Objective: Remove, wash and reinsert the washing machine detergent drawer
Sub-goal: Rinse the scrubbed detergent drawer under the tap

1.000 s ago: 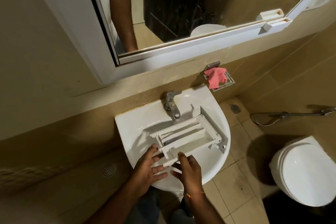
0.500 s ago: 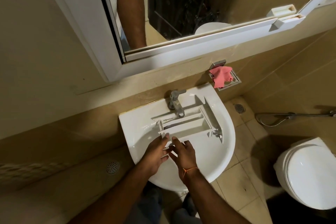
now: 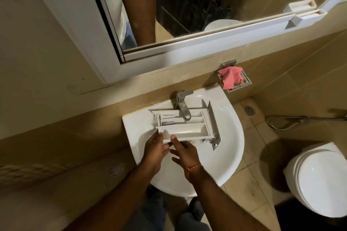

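Note:
The white detergent drawer (image 3: 185, 127) lies across the white sink (image 3: 229, 148), its compartments facing up and its front panel at the right. The steel tap (image 3: 181, 105) reaches over its far half. My left hand (image 3: 155, 149) grips the drawer's near left corner, thumb on top. My right hand (image 3: 185, 152) holds the near edge just beside it, thumb on the rim and fingers below. No water is seen running from the tap.
A pink cloth (image 3: 231, 77) lies in a steel soap dish (image 3: 244, 83) on the wall at the right. A mirror (image 3: 187, 5) hangs above. A toilet (image 3: 319, 180) stands at the right, with a spray hose (image 3: 293, 121) on the wall. A floor drain (image 3: 116, 168) sits at the left.
The drawer has moved away from me, in under the tap, and turned level with its compartments up. Both hands followed it and stayed at its near left end.

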